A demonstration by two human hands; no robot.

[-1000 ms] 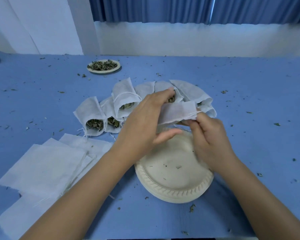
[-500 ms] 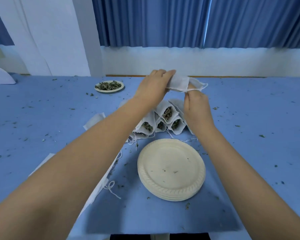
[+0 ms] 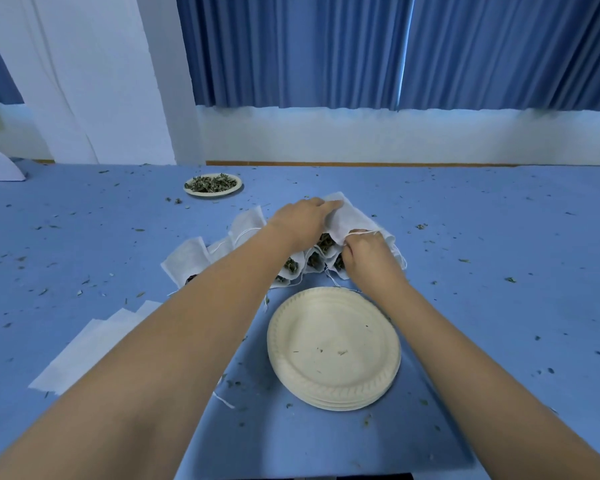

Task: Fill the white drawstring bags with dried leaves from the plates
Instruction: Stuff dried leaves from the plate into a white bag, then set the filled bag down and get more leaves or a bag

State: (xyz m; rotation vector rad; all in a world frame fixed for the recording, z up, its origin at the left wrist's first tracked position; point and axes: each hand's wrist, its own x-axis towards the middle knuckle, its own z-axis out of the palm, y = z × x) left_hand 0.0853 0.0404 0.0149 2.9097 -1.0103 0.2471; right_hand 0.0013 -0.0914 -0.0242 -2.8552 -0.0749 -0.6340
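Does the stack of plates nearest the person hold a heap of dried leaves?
No, the near plate stack carries only a few leaf crumbs; the heap of dried leaves lies on the far plate.

Two bare forearms filled the lower half of the view. The left forearm (image 3: 174, 341), coming in from about 7 o'clock, looked broad near the lens and tapered to a slim wrist, and the right forearm (image 3: 465, 348), from about 5 o'clock, tapered likewise. The left hand (image 3: 302, 220) and the right hand (image 3: 364, 252) were bare too — smooth-skinned, with rounded knuckles showing on the right one.
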